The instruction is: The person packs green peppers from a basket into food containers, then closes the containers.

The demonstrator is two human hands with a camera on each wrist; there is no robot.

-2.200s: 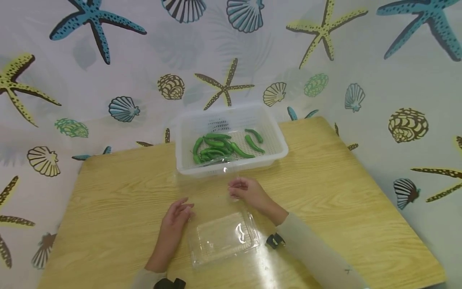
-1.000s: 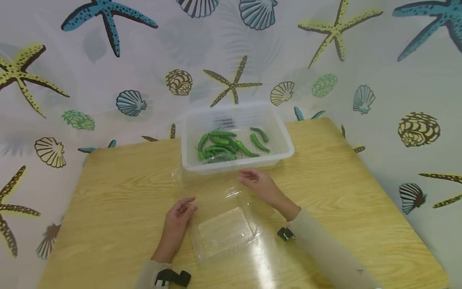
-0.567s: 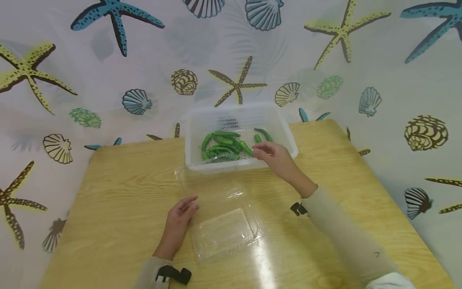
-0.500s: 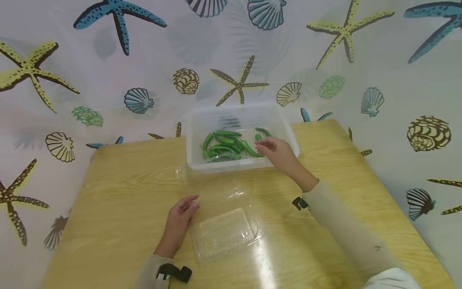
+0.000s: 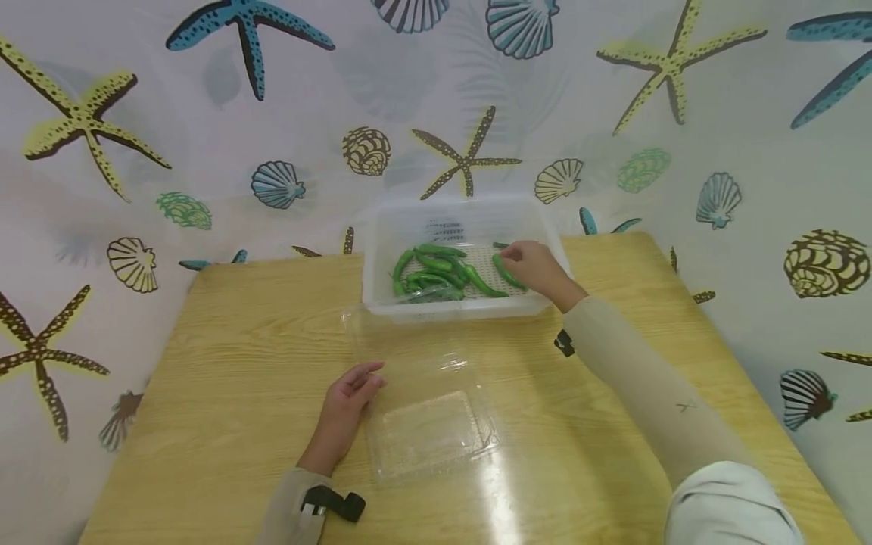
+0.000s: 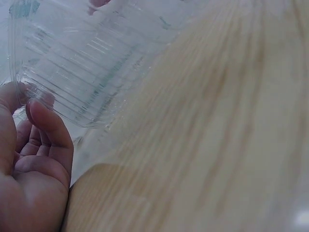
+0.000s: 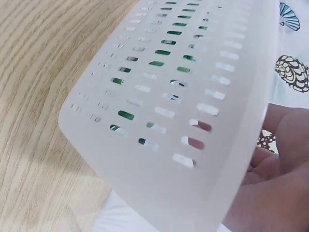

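Note:
In the head view a clear plastic clamshell box point(image 5: 429, 439) lies on the table with its lid folded back toward the basket. My left hand point(image 5: 346, 405) is at its left side; in the left wrist view thumb and finger pinch the edge of the clear box point(image 6: 77, 72). Inside the white perforated basket point(image 5: 470, 309), my right hand point(image 5: 534, 266) has its fingertips at the upper end of a green pepper point(image 5: 509, 274). From the right wrist, the basket wall hides the fingertips, so I cannot tell whether they grip the pepper.
Several more green peppers point(image 5: 436, 272) are heaped in the left half of the basket. Its front rim overlaps the clear lid's far edge in the head view. A cloth with starfish and shells point(image 5: 306, 91) hangs behind the wooden table point(image 5: 259, 341).
My right hand has left the clear box and moved forward and right into the basket, to a pepper. The left hand has stayed at the box's left edge. The head view has shifted slightly.

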